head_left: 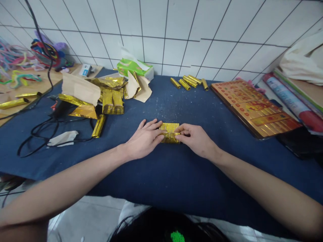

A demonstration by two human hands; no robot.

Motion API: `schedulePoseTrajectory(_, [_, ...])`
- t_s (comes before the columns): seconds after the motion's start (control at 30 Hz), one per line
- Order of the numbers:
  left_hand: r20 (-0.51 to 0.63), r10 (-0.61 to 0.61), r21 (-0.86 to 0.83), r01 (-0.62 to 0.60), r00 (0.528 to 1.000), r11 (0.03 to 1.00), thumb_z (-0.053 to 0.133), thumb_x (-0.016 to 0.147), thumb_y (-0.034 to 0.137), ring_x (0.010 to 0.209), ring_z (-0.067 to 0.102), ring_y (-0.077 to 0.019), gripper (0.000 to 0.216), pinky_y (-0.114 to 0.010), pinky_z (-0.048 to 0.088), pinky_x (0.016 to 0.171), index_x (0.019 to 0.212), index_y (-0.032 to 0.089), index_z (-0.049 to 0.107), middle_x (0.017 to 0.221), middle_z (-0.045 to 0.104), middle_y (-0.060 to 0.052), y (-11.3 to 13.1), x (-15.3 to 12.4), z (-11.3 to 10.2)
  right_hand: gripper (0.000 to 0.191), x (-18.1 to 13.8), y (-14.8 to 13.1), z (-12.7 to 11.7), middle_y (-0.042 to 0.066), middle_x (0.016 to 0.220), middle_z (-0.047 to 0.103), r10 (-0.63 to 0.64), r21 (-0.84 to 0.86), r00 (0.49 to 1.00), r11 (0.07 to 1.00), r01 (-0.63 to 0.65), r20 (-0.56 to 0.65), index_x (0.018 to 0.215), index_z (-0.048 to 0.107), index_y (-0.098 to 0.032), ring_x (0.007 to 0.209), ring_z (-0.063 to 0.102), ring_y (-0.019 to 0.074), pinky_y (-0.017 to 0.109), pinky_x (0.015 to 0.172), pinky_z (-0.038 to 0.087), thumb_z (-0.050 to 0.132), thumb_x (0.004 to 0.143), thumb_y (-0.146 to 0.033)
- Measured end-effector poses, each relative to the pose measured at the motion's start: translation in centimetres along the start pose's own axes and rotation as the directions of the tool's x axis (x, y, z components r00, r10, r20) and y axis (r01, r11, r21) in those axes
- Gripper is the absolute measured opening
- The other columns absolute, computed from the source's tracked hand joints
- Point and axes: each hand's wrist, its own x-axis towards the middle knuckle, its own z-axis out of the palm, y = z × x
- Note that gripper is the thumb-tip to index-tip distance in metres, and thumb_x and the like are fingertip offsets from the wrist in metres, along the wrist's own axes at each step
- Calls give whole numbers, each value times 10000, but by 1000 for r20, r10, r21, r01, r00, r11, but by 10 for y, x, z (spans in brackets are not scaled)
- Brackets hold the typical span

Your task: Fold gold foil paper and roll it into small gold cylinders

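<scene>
A small folded piece of gold foil paper (170, 129) lies on the dark blue cloth (161, 174) in the middle of the table. My left hand (143, 139) presses on its left end with the fingers spread flat. My right hand (195, 138) pinches its right end between thumb and fingers. Both hands touch the paper at the same time, and it rests on the cloth.
A heap of gold foil sheets and brown paper (101, 95) lies at back left, with a green tissue box (135, 67) behind. Several rolled gold tubes (188, 82) sit at the back. A stack of red-gold printed sheets (254, 107) lies right. Black cables (40, 131) trail left.
</scene>
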Motion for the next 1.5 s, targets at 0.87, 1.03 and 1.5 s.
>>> schedulePoseTrajectory(0.87, [-86, 170, 28, -168, 982, 985, 607, 754, 297, 1352, 74, -339, 249, -591, 147, 1024, 986, 214, 575, 1466, 166, -115, -1, -11, 0, 172, -29, 10, 4, 57, 834, 580, -506, -428, 855, 751, 502, 115, 899, 686, -189, 761, 494, 162, 313, 675, 432, 534, 826, -224])
schedulePoseTrajectory(1.03, [-141, 360, 52, -356, 922, 933, 526, 820, 229, 1102, 468, -233, 157, -424, 368, 957, 922, 160, 623, 1141, 535, -110, 5, -12, 1, 178, -31, 10, 5, 56, 818, 596, -552, -459, 830, 717, 524, 84, 879, 679, -183, 742, 485, 160, 308, 668, 421, 509, 841, -219])
schedulePoseTrajectory(1.5, [-187, 241, -143, -269, 952, 952, 524, 835, 173, 800, 540, -138, 121, -290, 435, 779, 877, 183, 637, 821, 611, -13, 6, -11, 5, 153, -29, 14, 4, 51, 800, 602, -505, -408, 863, 784, 468, 18, 852, 668, -174, 747, 493, 161, 306, 670, 441, 523, 838, -218])
